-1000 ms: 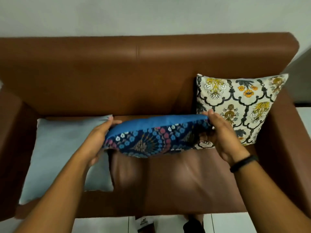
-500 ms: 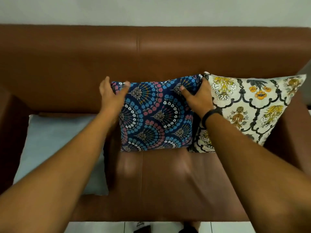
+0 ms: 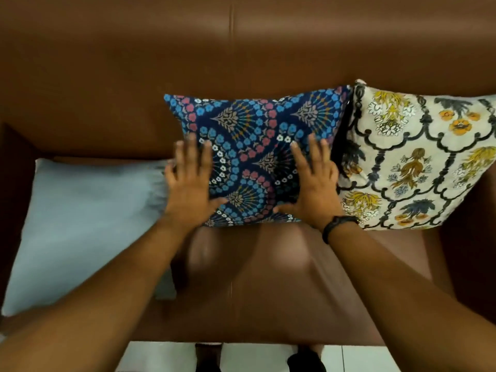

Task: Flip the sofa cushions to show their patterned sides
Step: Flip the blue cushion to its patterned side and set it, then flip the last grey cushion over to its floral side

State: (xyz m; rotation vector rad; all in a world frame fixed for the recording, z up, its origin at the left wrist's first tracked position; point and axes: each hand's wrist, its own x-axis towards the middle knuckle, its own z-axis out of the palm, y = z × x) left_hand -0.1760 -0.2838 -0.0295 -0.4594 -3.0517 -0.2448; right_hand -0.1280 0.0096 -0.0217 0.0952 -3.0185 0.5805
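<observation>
A blue cushion with a floral fan pattern leans against the backrest in the middle of the brown sofa, patterned side out. My left hand lies flat on its left edge with fingers spread. My right hand, a black band at the wrist, lies flat on its right part, fingers spread. To the right stands a cream cushion with yellow flowers and black scrollwork, patterned side out. On the seat at the left lies a plain pale-blue cushion.
The sofa's armrests close in both sides. The brown seat shows in front of the cushions. Below its front edge is a white tiled floor with my feet.
The blue cushion went from held flat above the seat to standing against the backrest. Both hands let go of its top corners and now lie flat on its front. The camera moved closer.
</observation>
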